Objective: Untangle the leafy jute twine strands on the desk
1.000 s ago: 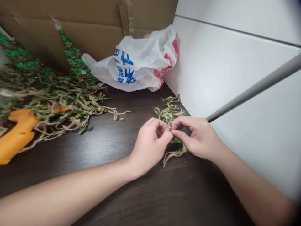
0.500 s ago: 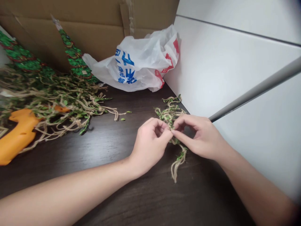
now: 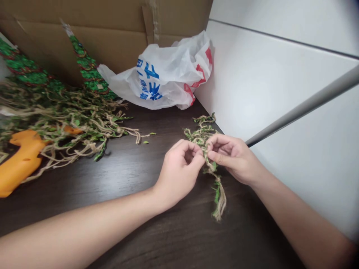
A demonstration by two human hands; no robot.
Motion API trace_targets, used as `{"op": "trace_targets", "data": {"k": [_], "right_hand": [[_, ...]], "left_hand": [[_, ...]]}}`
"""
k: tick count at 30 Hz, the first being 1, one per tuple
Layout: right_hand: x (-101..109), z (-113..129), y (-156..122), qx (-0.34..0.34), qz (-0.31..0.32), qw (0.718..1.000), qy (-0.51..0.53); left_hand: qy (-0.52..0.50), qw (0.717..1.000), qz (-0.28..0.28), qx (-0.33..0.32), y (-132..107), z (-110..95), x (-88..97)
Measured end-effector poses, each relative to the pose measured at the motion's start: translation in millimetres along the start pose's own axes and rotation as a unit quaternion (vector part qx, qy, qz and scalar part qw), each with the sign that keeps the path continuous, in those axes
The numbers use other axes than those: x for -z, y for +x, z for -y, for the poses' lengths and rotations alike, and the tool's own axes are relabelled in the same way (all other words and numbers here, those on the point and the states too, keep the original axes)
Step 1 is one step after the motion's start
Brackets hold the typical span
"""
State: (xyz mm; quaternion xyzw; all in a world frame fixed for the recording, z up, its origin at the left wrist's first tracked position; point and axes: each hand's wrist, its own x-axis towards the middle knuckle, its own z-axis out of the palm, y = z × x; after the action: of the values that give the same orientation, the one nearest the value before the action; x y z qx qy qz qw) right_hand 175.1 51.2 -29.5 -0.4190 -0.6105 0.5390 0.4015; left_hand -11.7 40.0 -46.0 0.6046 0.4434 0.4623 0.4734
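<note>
A small tangle of jute twine with little green leaves (image 3: 202, 133) lies on the dark wooden table (image 3: 134, 186) close to the white wall. My left hand (image 3: 179, 170) and my right hand (image 3: 234, 157) meet over it, both pinching the same strand with thumb and fingers closed. A frayed end of that leafy twine (image 3: 219, 198) trails from between my hands toward me across the table.
A large heap of the same leafy twine (image 3: 70, 119) covers the left of the table, partly over an orange plastic tool (image 3: 19, 160). Green glittery cone trees (image 3: 86, 63) lean on cardboard behind. A white plastic bag (image 3: 165, 74) sits at the back. A grey pole (image 3: 303, 106) crosses the right.
The loose twine end has swung from lying left under my hands to hanging straight toward me and slightly right. My right hand has drawn a little closer to the tangle.
</note>
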Motion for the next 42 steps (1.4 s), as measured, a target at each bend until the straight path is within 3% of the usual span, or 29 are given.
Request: {"op": "trace_targets", "data": {"k": [4,7,11,14,17,22,29,34,38,42], "right_hand": [[-1,0,0,0.007,-0.004,1.0,-0.011],[-2,4,-2,0.03,-0.013,0.995,-0.095],[-1,9,-7,0.088,-0.017,0.96,-0.267],[-2,12,-8,0.129,-0.025,0.937,-0.323],[-4,12,-7,0.117,-0.028,0.951,-0.285],[-7,5,-3,0.079,-0.028,0.99,-0.114],[-1,8,-5,0.118,-0.02,0.963,-0.24],[4,14,-6,0.144,0.001,0.955,-0.261],[6,13,-5,0.118,0.008,0.972,-0.203],[4,4,-2,0.082,-0.006,0.994,-0.074]], "left_hand": [[-0.008,1.0,-0.001,0.005,1,2,-1.1],[0.003,1.0,-0.005,0.0,1,3,-1.1],[0.028,1.0,-0.009,-0.001,0,3,-0.3],[0.035,0.999,-0.006,0.001,0,2,0.0],[0.013,1.0,-0.007,0.013,1,3,-0.3],[-0.039,0.999,-0.007,0.025,2,3,-1.4],[-0.015,1.0,0.001,0.019,2,-1,0.2],[0.013,1.0,0.0,-0.002,1,-1,0.7],[0.037,0.999,0.002,-0.013,0,0,0.3],[0.038,0.999,-0.01,-0.02,0,-1,0.2]]}}
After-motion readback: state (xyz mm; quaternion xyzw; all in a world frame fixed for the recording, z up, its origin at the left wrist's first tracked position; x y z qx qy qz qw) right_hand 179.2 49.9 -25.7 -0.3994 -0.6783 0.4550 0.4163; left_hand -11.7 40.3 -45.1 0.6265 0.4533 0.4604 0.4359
